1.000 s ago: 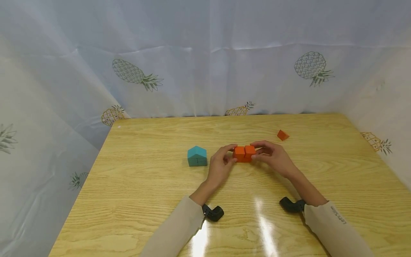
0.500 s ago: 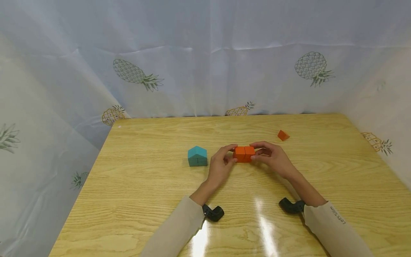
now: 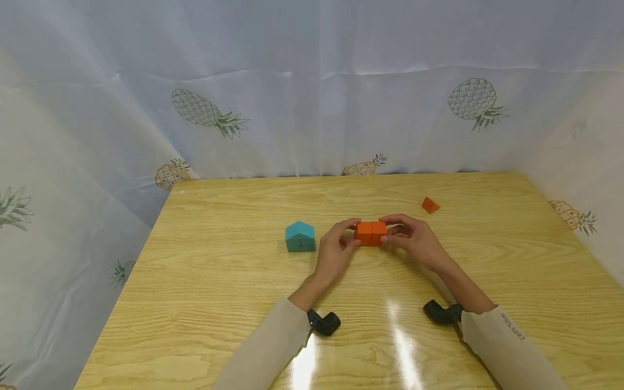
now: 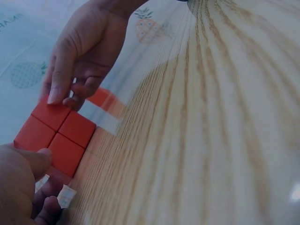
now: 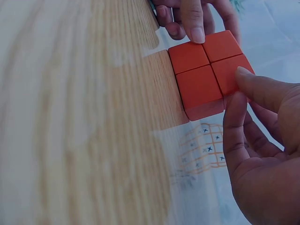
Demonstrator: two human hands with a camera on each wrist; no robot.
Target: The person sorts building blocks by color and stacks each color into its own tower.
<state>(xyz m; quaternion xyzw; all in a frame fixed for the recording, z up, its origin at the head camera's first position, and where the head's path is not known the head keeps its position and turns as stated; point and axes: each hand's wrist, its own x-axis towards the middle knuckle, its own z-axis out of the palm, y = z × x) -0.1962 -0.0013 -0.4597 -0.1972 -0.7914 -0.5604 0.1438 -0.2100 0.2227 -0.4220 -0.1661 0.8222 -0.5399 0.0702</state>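
Four orange-red cube blocks [image 3: 371, 234] stand two over two on the table, their faces nearly flush, in the middle of the head view. My left hand [image 3: 333, 252] pinches the upper left block [image 4: 33, 133] between thumb and fingers. From the other side, my right hand [image 3: 416, 241] pinches the upper right block [image 5: 230, 72], thumb on its near face. Both lower blocks [image 5: 200, 88] rest on the wood. Left of my left hand sits a teal block house [image 3: 299, 237] with a peaked top. The far faces of the orange-red blocks are hidden.
An orange-red triangular block [image 3: 430, 205] lies alone, farther back to the right. The light wood table [image 3: 219, 281] ends at a pineapple-print cloth [image 3: 302, 124] behind and at the sides. Black wrist devices [image 3: 324, 324] show at both sleeves.
The upper right block has shifted slightly left, closing the gap beside the upper left one. My right fingers moved with it. Between half a second ago and now, almost nothing differs.
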